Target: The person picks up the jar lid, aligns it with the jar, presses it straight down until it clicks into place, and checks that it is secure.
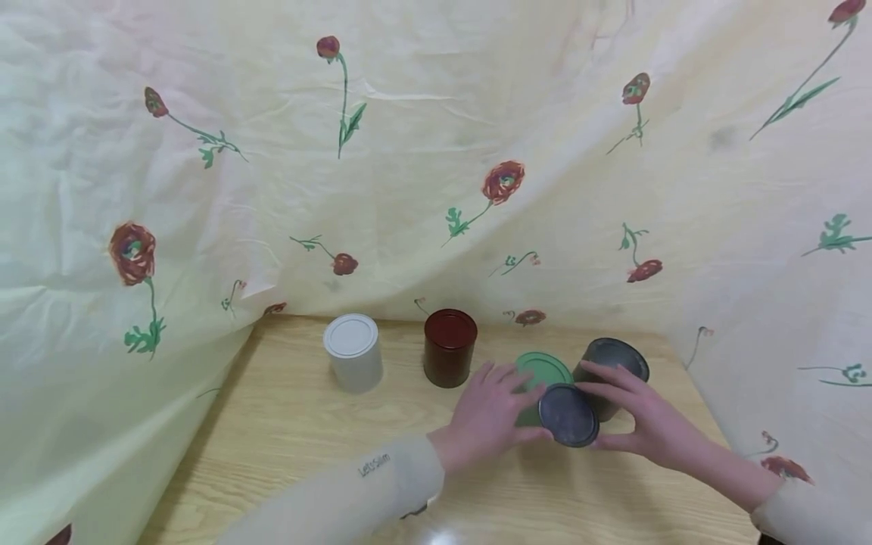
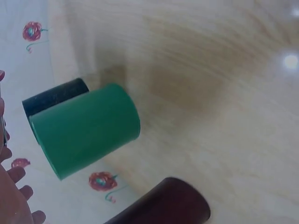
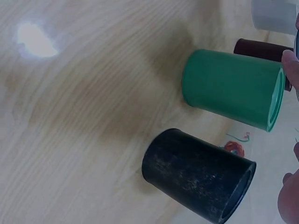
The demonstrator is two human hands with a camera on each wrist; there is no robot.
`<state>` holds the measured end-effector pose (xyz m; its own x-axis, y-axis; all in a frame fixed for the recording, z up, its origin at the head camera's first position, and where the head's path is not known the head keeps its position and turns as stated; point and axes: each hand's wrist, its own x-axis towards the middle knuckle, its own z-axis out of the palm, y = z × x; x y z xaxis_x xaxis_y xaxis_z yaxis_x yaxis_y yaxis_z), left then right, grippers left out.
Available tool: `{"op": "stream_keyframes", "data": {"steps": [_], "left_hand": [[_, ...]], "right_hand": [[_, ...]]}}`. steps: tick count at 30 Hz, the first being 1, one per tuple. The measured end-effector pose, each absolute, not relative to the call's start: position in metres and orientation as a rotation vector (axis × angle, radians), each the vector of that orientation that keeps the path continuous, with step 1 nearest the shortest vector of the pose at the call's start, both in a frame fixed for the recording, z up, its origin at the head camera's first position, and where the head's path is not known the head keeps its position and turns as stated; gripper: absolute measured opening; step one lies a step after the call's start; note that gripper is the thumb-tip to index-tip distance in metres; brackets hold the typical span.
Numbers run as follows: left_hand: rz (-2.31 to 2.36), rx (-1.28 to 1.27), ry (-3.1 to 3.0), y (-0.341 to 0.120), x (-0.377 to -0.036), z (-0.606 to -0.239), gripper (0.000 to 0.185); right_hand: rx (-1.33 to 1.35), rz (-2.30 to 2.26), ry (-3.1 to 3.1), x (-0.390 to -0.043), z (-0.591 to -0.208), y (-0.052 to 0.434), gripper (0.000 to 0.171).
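Black lid betw both hands' curled grip

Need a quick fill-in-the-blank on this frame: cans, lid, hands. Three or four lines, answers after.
1. Both hands hold a round lid coloured ____.
2. The black can stands open, with no ____ on it.
3. Directly behind the left hand stands the ____ can.
4. The can farthest to the left on the table is ____.

Missing words: black; lid; green; white
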<state>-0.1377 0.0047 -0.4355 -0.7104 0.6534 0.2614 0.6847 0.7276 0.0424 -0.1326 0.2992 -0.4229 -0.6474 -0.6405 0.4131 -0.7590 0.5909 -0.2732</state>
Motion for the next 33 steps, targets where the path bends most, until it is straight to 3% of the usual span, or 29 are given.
{"op": "stream_keyframes", "data": {"steps": [33], "left_hand": [[-0.236, -1.22, -2.71, 0.047, -0.212, -0.422, 0.071]], "right_hand": [[0.965, 0.429, -2.585, -0.169, -0.411, 0.332, 0.087]]}}
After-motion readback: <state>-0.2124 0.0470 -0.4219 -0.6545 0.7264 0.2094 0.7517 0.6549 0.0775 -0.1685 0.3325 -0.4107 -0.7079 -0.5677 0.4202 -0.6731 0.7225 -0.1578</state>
